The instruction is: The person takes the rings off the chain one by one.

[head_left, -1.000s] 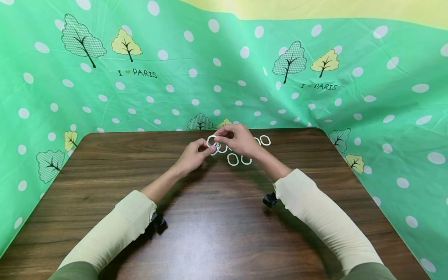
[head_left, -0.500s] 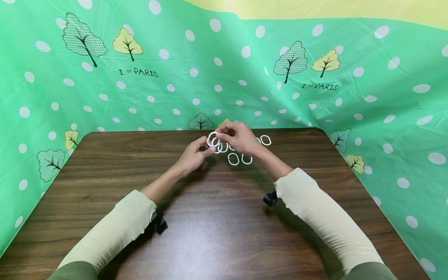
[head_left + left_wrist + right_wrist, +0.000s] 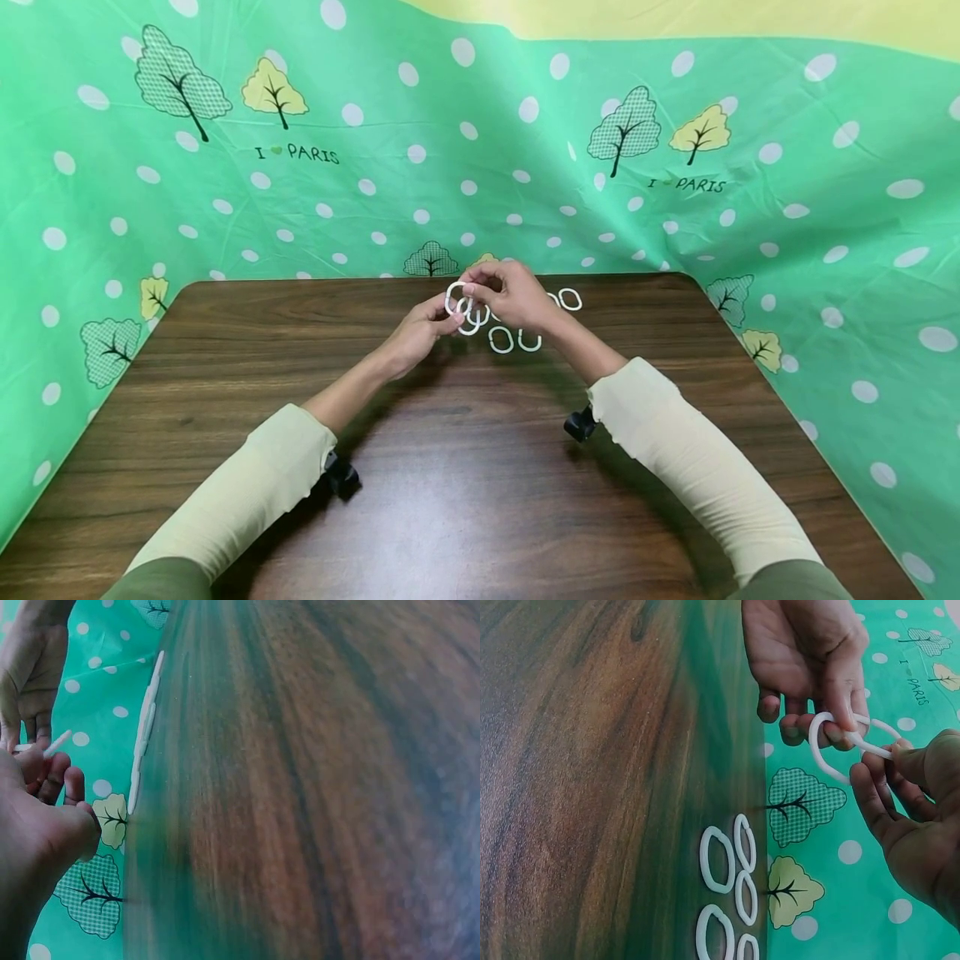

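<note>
Near the far edge of the table, both hands meet at white oval links that overlap each other. My left hand pinches a lower link between thumb and fingers. With thumb and fingertips, my right hand pinches an upper link. In the right wrist view the held links cross between the fingertips of both hands, above the table; whether they are hooked together I cannot tell. Fingers hide part of each link.
Several loose white links lie on the dark wooden table, below and behind my right hand. A green dotted cloth hangs behind the table's far edge. Black wrist cameras hang beneath the sleeves.
The held links have shifted between the fingers: the lower one has turned and shows more openly below the upper one. The hands barely moved, and the loose links stayed put.
</note>
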Available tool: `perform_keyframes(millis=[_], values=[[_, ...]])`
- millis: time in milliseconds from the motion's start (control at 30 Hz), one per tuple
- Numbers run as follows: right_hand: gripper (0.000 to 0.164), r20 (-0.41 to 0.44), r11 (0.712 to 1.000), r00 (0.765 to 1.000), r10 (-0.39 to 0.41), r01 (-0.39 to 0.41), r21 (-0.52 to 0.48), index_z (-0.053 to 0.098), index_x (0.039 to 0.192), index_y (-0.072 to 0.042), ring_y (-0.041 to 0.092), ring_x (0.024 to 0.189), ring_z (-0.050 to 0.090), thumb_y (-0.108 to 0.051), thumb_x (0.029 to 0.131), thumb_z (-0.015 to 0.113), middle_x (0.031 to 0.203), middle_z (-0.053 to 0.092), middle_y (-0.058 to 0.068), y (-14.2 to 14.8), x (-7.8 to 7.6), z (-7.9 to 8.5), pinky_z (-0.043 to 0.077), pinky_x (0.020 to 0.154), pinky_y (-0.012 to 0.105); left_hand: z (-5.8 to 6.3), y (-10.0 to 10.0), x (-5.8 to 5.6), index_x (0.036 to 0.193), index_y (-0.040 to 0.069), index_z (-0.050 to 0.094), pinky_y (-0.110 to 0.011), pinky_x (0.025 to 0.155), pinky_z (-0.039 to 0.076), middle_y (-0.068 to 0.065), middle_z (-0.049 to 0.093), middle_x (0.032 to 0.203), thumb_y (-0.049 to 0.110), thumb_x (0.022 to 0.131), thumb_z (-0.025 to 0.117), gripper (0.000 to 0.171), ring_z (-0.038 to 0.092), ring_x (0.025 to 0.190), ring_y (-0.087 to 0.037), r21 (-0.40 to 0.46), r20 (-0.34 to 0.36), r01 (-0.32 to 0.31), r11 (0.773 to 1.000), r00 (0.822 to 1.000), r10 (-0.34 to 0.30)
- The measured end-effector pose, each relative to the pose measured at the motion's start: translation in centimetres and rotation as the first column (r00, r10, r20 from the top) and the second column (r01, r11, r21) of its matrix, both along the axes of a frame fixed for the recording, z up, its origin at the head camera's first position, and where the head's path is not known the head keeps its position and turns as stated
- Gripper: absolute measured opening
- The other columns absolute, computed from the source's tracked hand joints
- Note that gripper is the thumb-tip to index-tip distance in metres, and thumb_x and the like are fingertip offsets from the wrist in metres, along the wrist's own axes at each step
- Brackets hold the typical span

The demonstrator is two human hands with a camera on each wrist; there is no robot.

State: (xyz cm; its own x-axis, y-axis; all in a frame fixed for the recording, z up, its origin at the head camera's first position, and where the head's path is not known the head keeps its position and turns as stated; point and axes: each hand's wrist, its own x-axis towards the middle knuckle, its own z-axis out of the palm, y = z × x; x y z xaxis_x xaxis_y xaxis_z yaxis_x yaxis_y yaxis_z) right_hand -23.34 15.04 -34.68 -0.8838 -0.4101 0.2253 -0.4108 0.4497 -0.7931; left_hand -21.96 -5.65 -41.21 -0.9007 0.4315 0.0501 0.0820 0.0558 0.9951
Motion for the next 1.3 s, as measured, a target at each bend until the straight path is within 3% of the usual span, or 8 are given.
perform_keyframes(millis=[233,433,700,900,1000,1100,1200,1300], values=[[0.018,0.052,0.999,0.998,-0.034,0.035,-0.031,0.080,0.120,0.006,0.013,0.085,0.071,-0.006,0.108,0.074,0.106,0.077,0.016,0.0,-0.2,0.0,0.061,0.078,0.024,0.0,-0.3,0.0,0.156,-0.007,0.057,-0.022,0.102,0.054,-0.035,0.062,0.151,0.002,0.115,0.056,0.042,0.058,0.138,-0.047,-0.002,-0.051,0.078,0.997,0.996,-0.078],[0.017,0.121,0.997,0.990,-0.066,0.070,-0.032,0.081,0.118,0.006,0.017,0.086,0.071,-0.005,0.106,0.075,0.106,0.077,0.015,0.1,-0.2,-0.3,0.059,0.076,0.022,0.1,-0.4,-0.1,0.151,-0.006,0.062,-0.023,0.103,0.057,-0.035,0.064,0.151,0.001,0.113,0.062,0.039,0.068,0.122,-0.020,-0.075,-0.130,0.097,0.993,0.986,-0.106],[0.017,0.135,0.998,0.989,-0.056,0.060,-0.020,0.081,0.120,0.003,0.022,0.086,0.073,-0.007,0.108,0.075,0.105,0.077,0.016,0.3,-0.2,-0.7,0.061,0.073,0.023,0.2,-0.8,-0.1,0.129,-0.008,0.071,-0.024,0.092,0.055,-0.027,0.076,0.123,0.006,0.109,0.071,0.025,0.066,0.103,-0.013,-0.174,-0.199,0.049,0.983,0.976,-0.084],[0.022,0.124,0.994,0.986,-0.112,0.111,0.013,0.080,0.123,0.002,0.043,0.095,0.077,-0.014,0.110,0.075,0.106,0.078,0.016,0.9,-0.2,-0.9,0.065,0.079,0.037,-0.2,-2.2,-0.4,0.107,0.000,0.073,-0.030,0.079,0.055,-0.013,0.077,0.101,0.008,0.108,0.075,0.008,0.066,0.089,-0.019,-0.211,-0.155,-0.065,0.975,0.987,0.033],[0.021,0.147,0.990,0.981,-0.126,0.114,0.088,0.081,0.121,0.002,0.041,0.094,0.079,-0.014,0.108,0.075,0.105,0.080,0.015,1.4,-0.3,-1.4,0.067,0.084,0.045,-0.3,-3.2,-0.5,0.105,0.001,0.074,-0.030,0.071,0.054,-0.012,0.076,0.096,0.010,0.108,0.075,0.010,0.065,0.081,-0.021,-0.261,-0.090,-0.122,0.958,0.991,0.101],[0.020,0.181,0.976,0.975,-0.130,0.094,0.195,0.083,0.120,0.000,0.032,0.084,0.078,-0.014,0.108,0.076,0.097,0.081,0.014,1.6,-0.5,-2.2,0.065,0.077,0.037,-0.2,-4.0,-0.6,0.102,-0.001,0.074,-0.028,0.070,0.054,-0.009,0.073,0.091,0.011,0.108,0.074,0.013,0.062,0.078,-0.019,-0.331,-0.024,-0.124,0.935,0.992,0.123],[0.018,0.201,0.958,0.971,-0.132,0.073,0.277,0.085,0.117,-0.003,0.019,0.072,0.071,-0.016,0.107,0.078,0.086,0.079,0.012,1.5,-0.7,-3.1,0.057,0.068,0.028,-0.1,-4.5,-0.8,0.100,-0.001,0.073,-0.026,0.072,0.053,-0.007,0.073,0.090,0.013,0.108,0.073,0.016,0.061,0.077,-0.015,-0.423,0.013,-0.077,0.903,0.996,0.091],[0.014,0.183,0.941,0.974,-0.130,0.063,0.332,0.086,0.113,-0.006,0.010,0.072,0.064,-0.017,0.106,0.080,0.084,0.078,0.006,1.2,-0.7,-3.8,0.051,0.068,0.024,0.0,-4.8,-1.3,0.097,0.004,0.073,-0.028,0.071,0.050,-0.005,0.073,0.089,0.021,0.108,0.074,0.021,0.060,0.077,-0.015,-0.541,0.008,-0.024,0.841,0.999,0.034]])
